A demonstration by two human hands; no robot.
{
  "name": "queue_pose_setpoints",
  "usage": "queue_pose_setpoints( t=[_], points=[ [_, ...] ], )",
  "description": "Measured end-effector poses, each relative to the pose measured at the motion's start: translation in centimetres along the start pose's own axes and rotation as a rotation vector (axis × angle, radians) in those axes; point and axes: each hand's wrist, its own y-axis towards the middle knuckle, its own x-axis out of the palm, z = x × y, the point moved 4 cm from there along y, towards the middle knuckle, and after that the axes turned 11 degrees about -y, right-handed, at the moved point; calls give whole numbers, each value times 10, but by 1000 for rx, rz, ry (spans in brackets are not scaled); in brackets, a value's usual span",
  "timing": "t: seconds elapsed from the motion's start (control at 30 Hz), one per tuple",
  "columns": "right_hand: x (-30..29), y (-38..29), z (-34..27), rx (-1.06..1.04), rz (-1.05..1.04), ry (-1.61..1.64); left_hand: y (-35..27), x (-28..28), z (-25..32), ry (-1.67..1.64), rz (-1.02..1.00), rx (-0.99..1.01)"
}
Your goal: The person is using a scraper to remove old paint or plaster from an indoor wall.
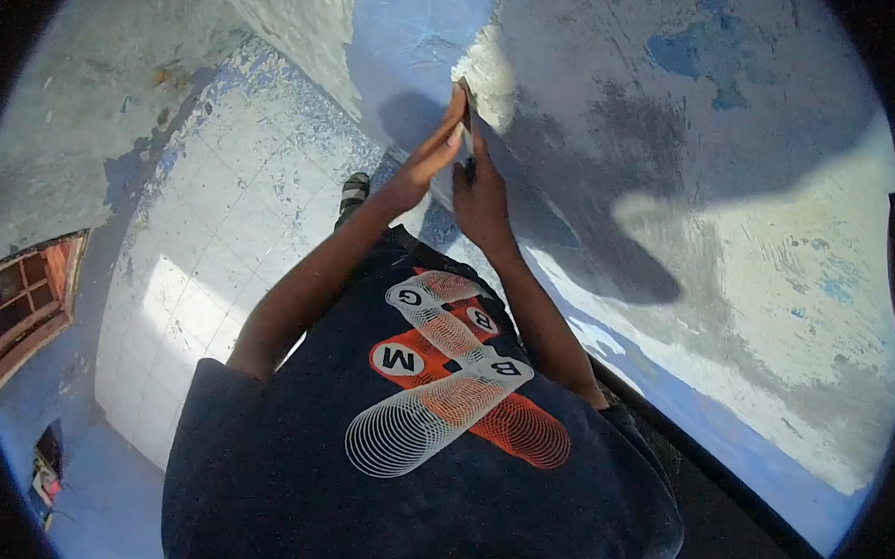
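My right hand (483, 197) grips the dark handle of a flat-bladed scraper (469, 140), which I see nearly edge-on. The blade's tip meets the wall (596, 86) where blue paint borders a bare pale patch (492, 71). My left hand (429, 159) is on the same scraper, its fingers stretched along the blade towards the tip. Part of the blade is hidden behind these fingers. Blue paint (414, 34) still covers the wall just beyond the hands, with light scratches on it.
Paint flakes (259, 78) litter the tiled floor (212, 207) along the wall's foot. One sandalled foot (354, 190) shows below my left forearm. A wood-framed window (25, 305) is at far left. A dark straight edge (710, 463) runs along the lower right.
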Motion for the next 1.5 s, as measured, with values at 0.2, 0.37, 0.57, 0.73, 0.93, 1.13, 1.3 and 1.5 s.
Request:
queue_pose_setpoints(
  t=[0.2,0.37,0.57,0.73,0.93,1.13,1.3,1.5],
  points=[
    [-1,-8,3,59,-13,20,-3,7,6,37,-68,-9],
    [3,-9,-7,184,-116,11,-4,2,3,-16,-36,18],
    [-1,13,4,-43,126,-65,12,1,-7,14,30,18],
    [5,-6,-7,20,20,-6,4,-8,-4,1,-6,13],
    [15,18,3,83,-66,2,11,-16,-2,-141,142,-67],
    [2,-7,2,85,1,156,1,-13,14,67,-8,-17],
    [-22,-33,30,171,-62,157,-8,-23,3,80,363,88],
    [-58,-66,42,290,-158,215,-9,-2,-7,158,350,-110]
  ],
)
